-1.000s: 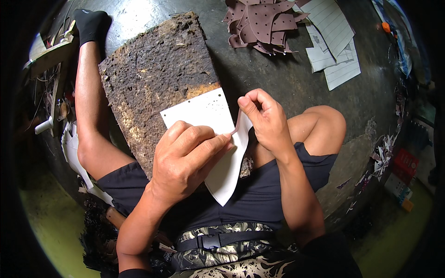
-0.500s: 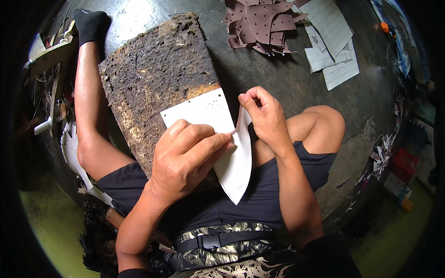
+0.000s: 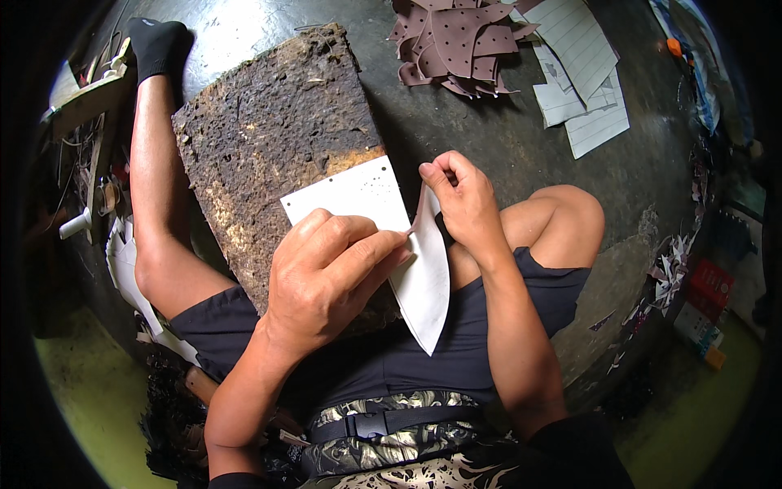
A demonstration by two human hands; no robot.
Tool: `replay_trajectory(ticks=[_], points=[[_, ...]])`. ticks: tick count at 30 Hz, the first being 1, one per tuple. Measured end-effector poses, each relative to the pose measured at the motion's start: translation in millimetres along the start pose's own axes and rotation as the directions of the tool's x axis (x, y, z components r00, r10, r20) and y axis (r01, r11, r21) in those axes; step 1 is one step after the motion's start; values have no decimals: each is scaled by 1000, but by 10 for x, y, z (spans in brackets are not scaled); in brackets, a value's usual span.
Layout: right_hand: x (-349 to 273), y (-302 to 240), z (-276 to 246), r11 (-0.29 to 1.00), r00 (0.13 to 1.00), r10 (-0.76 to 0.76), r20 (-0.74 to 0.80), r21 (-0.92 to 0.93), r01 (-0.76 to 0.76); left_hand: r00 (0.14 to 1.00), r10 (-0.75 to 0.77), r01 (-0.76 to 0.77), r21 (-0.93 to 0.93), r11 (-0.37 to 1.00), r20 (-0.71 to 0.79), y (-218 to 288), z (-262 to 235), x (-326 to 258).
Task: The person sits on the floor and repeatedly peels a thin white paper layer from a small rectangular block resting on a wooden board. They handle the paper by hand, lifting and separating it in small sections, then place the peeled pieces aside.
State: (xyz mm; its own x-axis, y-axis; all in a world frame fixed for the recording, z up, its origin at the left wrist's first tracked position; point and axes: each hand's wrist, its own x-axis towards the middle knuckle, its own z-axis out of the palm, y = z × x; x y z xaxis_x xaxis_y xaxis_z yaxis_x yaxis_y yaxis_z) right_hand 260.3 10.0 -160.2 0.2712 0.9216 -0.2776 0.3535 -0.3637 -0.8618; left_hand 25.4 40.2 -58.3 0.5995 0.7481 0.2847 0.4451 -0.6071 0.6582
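Note:
Between my hands hangs a curved, pointed leather-like piece, white on the face toward me, with a mauve strip showing along its upper edge. My left hand is closed, pinching that edge between thumb and fingers. Higher up and to the right, my right hand pinches the piece's upper end. A white sheet with small punched holes lies on a rough, dark block, partly hidden under my left hand. I cannot tell whether the sheet and the hanging piece are joined.
Beyond the block, a heap of mauve pieces with punched holes lies on the dark floor. Lined paper sheets are to its right. Scraps and a red box sit at the far right. A wooden frame stands at the left.
The hanging piece's lower tip has swung slightly right and up, and more of its mauve side shows near the upper edge. Both hands have stayed nearly in place.

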Motion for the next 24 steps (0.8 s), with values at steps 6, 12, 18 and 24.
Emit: replay_trajectory(ticks=[6, 12, 18, 24], points=[[11, 45, 12, 999, 1000, -4, -21, -34, 3, 1000, 3, -3, -4, 1000, -6, -3, -2, -4], [23, 67, 11, 994, 999, 0, -47, -111, -5, 1000, 18, -18, 9, 1000, -17, -6, -7, 2], [33, 130, 20, 991, 997, 2, -72, -133, -12, 997, 62, -59, 69, 996, -40, -1, 28, 25], [76, 146, -13, 969, 980, -80, -182, -243, 34, 999, 30, -26, 98, 995, -36, 30, 71, 4]])
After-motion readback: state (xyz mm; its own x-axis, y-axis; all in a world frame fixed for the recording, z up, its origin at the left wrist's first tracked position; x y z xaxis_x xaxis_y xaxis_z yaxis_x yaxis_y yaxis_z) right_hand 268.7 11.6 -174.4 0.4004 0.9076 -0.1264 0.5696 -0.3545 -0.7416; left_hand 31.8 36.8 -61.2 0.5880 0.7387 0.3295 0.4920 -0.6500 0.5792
